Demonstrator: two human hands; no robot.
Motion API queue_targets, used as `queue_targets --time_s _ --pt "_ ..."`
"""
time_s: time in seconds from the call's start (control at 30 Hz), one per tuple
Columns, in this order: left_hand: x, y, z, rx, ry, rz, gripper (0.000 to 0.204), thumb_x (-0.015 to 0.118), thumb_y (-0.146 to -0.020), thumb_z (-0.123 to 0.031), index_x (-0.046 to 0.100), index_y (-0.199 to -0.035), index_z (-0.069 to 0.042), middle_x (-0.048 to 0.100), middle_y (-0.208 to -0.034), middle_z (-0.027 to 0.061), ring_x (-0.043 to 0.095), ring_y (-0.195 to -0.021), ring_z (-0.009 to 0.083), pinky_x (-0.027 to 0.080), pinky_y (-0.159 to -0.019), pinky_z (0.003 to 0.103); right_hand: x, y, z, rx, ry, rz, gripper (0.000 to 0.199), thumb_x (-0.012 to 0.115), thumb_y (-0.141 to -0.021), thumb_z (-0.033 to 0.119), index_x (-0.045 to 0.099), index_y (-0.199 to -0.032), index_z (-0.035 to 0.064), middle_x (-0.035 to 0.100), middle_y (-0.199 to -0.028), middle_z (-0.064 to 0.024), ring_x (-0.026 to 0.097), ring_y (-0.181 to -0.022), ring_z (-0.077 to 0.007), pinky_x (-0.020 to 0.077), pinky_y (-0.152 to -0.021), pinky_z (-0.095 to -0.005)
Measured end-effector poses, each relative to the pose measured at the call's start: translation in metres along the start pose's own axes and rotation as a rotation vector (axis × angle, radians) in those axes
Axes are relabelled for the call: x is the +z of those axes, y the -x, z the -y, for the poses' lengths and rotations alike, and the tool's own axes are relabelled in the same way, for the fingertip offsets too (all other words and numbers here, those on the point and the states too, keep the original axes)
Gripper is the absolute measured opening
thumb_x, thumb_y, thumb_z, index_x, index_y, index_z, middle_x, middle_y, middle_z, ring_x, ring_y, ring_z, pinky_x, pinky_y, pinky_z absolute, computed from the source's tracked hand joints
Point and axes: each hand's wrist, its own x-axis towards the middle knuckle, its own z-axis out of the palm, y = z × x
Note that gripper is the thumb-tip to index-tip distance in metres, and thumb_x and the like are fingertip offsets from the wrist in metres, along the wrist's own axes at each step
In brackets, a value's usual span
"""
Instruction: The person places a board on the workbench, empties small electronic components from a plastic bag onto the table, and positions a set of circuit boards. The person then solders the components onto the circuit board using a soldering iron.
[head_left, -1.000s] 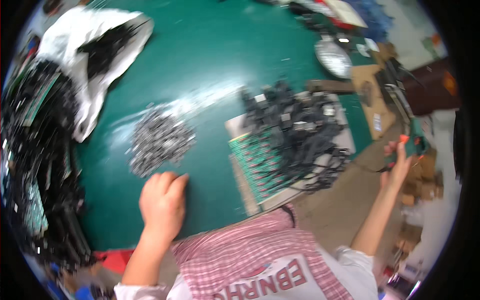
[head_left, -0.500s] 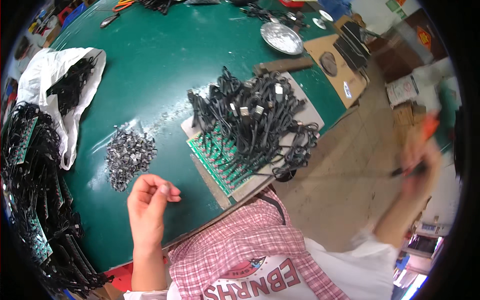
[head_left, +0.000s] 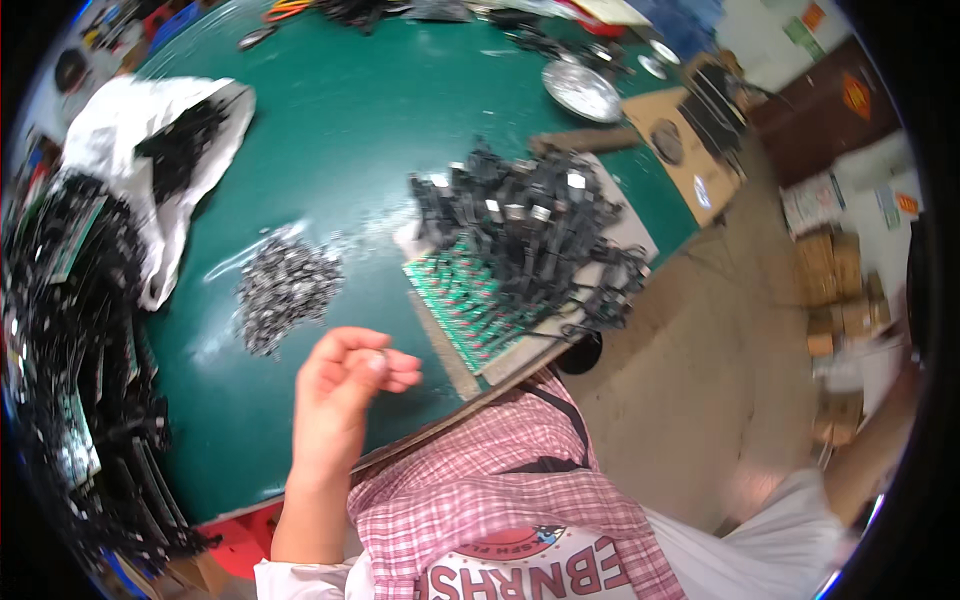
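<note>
My left hand (head_left: 345,385) hovers over the front part of the green table, its thumb and fingers pressed together. What they pinch, if anything, is too small to make out. Just beyond it lies a heap of small dark and silvery metal pieces (head_left: 288,290). To its right, a green circuit board panel (head_left: 455,300) rests on a pale board, with a bundle of black cables (head_left: 520,225) with metal plugs spread over it. My right forearm (head_left: 880,440) reaches out at the right rim, blurred, and the hand itself is out of the picture.
A white sack (head_left: 110,120) of black cables stands at the far left, above a big pile of cables and boards (head_left: 85,330). Toward the back right are a metal dish (head_left: 582,92), a brown bar (head_left: 590,140) and a cardboard sheet (head_left: 690,160). Cartons (head_left: 830,270) stand beyond the table.
My right hand, blurred and with something orange beside it, has swung out past the right rim. My left hand stays pinched, and the view has shifted a little.
</note>
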Motion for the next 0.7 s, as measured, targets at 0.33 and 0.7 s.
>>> queue_targets --time_s 0.33,0.7 --pt "0.016 0.021 -0.003 -0.330 0.045 0.047 0.016 0.054 -0.097 -0.005 0.051 -0.111 0.003 0.069 -0.100 0.0187 0.069 -0.089 0.0214 0.055 -0.081 0.031 0.305 0.000 -0.024 0.306 -0.882 0.454 0.032 0.064 -0.087 -0.003 0.054 -0.118 0.0009 0.062 -0.101 -0.0081 0.058 -0.086 -0.0076 0.0486 -0.074 -0.0234" --pt "0.014 0.011 -0.005 -0.324 0.120 0.026 0.013 0.053 -0.096 0.003 0.051 -0.109 0.003 0.066 -0.099 0.0128 0.066 -0.086 0.0167 0.055 -0.079 0.028 0.335 -0.015 -0.026 0.420 -1.029 0.595 0.034 0.074 -0.083 0.004 0.058 -0.113 -0.0012 0.068 -0.095 -0.0063 0.064 -0.084 -0.0097 0.0524 -0.073 -0.0241"
